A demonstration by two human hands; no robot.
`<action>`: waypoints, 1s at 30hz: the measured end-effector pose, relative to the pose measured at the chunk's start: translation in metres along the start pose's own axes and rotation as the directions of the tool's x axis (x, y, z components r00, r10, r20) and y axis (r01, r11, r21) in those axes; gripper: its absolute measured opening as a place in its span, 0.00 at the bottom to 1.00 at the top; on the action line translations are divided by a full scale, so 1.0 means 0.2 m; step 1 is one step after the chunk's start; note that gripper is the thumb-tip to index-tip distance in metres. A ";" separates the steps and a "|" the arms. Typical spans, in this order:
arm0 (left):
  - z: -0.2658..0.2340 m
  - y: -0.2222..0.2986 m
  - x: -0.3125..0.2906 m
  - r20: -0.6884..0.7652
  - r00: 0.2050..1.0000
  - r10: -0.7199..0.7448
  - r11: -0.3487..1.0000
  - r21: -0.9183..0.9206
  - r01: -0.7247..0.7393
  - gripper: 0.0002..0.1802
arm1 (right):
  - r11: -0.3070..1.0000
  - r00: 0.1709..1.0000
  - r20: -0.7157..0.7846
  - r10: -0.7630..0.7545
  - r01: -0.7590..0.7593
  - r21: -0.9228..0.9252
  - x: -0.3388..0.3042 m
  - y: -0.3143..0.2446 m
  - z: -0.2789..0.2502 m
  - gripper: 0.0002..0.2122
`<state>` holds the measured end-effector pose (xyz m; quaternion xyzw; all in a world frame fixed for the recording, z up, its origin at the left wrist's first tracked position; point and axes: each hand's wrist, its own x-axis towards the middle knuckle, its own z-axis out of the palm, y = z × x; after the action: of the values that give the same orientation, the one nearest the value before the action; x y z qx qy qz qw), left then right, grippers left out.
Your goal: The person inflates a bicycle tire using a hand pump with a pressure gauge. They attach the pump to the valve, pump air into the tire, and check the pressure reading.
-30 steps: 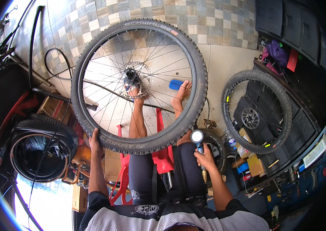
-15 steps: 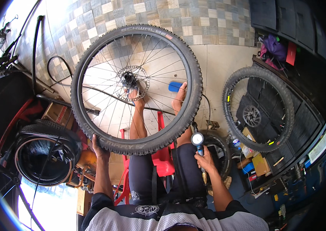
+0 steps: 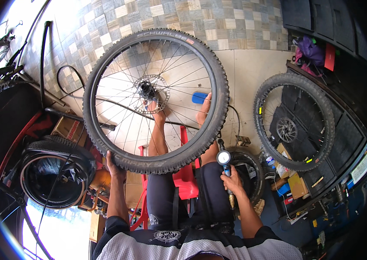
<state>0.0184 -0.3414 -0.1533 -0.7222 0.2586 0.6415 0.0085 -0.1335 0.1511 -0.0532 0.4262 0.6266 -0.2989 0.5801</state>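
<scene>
A bicycle wheel (image 3: 222, 104) with a knobby black tyre stands tilted in front of me, its hub (image 3: 145, 89) and brake disc facing up toward me. My left hand (image 3: 115, 166) grips the tyre at its lower left, thumb on the near side and the other fingers hidden behind. In my right hand (image 3: 232, 180) is a tyre inflator (image 3: 226, 169), a blue-bodied gun with a round white dial gauge (image 3: 223, 157) and a brass fitting at its lower end. The gauge sits just beside the tyre's lower right edge; where its hose end meets the wheel cannot be made out.
A second wheel (image 3: 259, 130) leans on a dark cabinet at right. Several tyres and rims (image 3: 53, 182) are stacked at left, near a cardboard box (image 3: 68, 129). A red plastic stool (image 3: 186, 186) is beneath me. A black hose (image 3: 122, 103) crosses the floor near a blue object (image 3: 199, 97).
The whole view has shifted slightly to the right. Both hands keep their grips, and the wheel and inflator stay nearly where they were.
</scene>
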 end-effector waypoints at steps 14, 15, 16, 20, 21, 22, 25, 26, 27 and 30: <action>-0.02 0.00 0.01 0.018 0.999 -0.030 1.000 0.004 0.030 0.29 | 0.999 0.999 -0.008 -0.047 0.047 0.004 0.02 -0.03 0.01 0.19; -0.01 0.00 0.00 0.010 0.999 -0.046 0.999 -0.005 0.046 0.29 | 0.998 0.998 -0.016 -0.057 0.057 0.002 0.02 -0.04 0.01 0.19; 0.00 -0.01 -0.01 0.020 1.000 -0.017 1.000 -0.007 0.017 0.28 | 0.997 0.997 -0.016 -0.073 0.073 0.013 0.02 -0.04 0.01 0.18; 0.06 -0.11 -0.15 0.083 0.996 0.020 1.000 -0.006 -0.020 0.28 | 0.999 0.999 -0.011 -0.049 0.048 -0.022 0.02 -0.06 0.00 0.20; 0.08 -0.14 -0.19 0.103 0.994 0.034 0.999 -0.007 -0.033 0.28 | 0.999 0.999 -0.006 -0.042 0.042 -0.032 0.02 -0.06 0.00 0.21; 0.10 -0.19 -0.24 0.124 0.992 0.035 0.999 0.023 -0.038 0.28 | 0.999 1.000 -0.002 -0.024 0.024 -0.036 0.02 -0.06 0.00 0.22; 0.17 -0.27 -0.31 0.000 0.988 0.157 0.988 -0.002 -0.157 0.27 | 0.998 0.998 0.015 -0.069 0.069 -0.011 0.01 -0.07 0.00 0.19; 0.19 -0.26 -0.31 -0.034 0.984 0.174 0.984 0.041 -0.173 0.28 | 0.997 0.997 0.010 -0.076 0.076 -0.020 0.00 -0.07 0.00 0.19; 0.20 -0.24 -0.32 -0.047 0.976 0.214 0.974 0.091 -0.209 0.30 | 0.997 0.997 0.005 -0.081 0.081 -0.018 -0.01 -0.07 0.00 0.18; 0.24 -0.08 -0.31 -0.037 0.931 0.363 0.921 0.164 -0.353 0.40 | 0.995 0.995 -0.018 -0.094 0.094 -0.035 -0.05 -0.08 -0.02 0.17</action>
<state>-0.0221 -0.2880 -0.1094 -0.6809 0.4353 0.5857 -0.0617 -0.1505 0.1449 -0.0441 0.3892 0.6567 -0.3107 0.5663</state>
